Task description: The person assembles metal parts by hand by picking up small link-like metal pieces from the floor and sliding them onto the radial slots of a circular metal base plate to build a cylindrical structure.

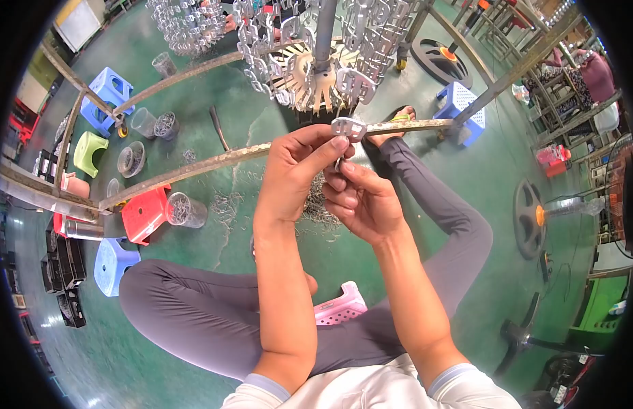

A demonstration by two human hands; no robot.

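My left hand (299, 167) pinches a small silver metal plate with cut-out slots (348, 129) between thumb and fingers. Just below and to the right, my right hand (364, 198) has its fingers closed near the plate's lower edge, around something thin that I cannot make out. Both hands are close together in front of a curved metal frame rail (221, 162). Above them, many similar silver pieces (262, 54) hang in tiers around a vertical pole (324, 34). A slotted round base (310, 78) is under the hanging pieces.
Loose metal hooks (320, 204) lie on the green floor beneath my hands. At the left are a red stool (145, 215), a clear tub of hooks (187, 210) and a blue stool (115, 264). A pink stool (344, 307) is between my legs. Another blue stool (461, 109) stands right.
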